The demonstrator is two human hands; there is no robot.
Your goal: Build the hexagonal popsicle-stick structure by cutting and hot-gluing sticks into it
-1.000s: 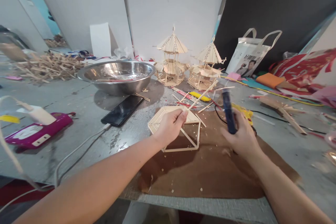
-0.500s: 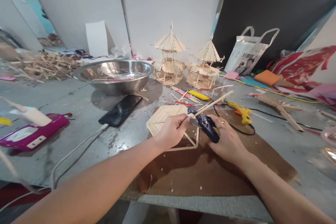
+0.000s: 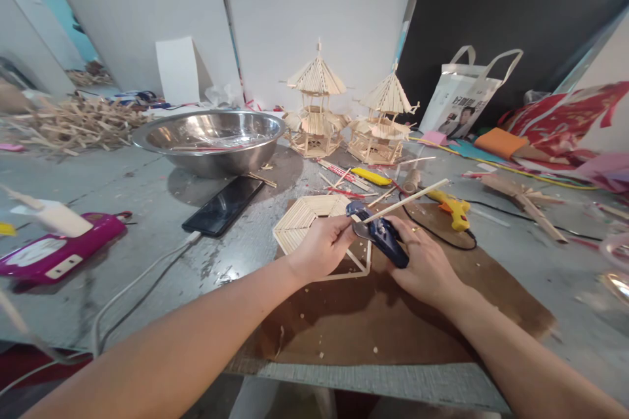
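Note:
My left hand (image 3: 322,245) pinches the near end of a thin wooden stick (image 3: 410,200), which slants up to the right. Wrapped in my right hand (image 3: 425,258) is a dark blue clipper (image 3: 388,239) with a metal blade end, and the stick crosses its head. Whether the jaws touch the stick I cannot make out. Beneath my left hand lies a flat polygonal frame (image 3: 295,226), its left part covered with rows of sticks and its lower right part bare ribs. My left hand hides some of it.
A brown board (image 3: 393,334) lies under the work. Around it are a yellow glue gun (image 3: 455,209), a yellow knife (image 3: 371,176), a phone (image 3: 223,206), a steel bowl (image 3: 211,160) and a purple power strip (image 3: 93,245). Two stick pavilions (image 3: 317,124) stand behind.
The stick has tipped lower and reaches farther right across the clipper. Both hands stay nearly in place, and the view has shifted slightly.

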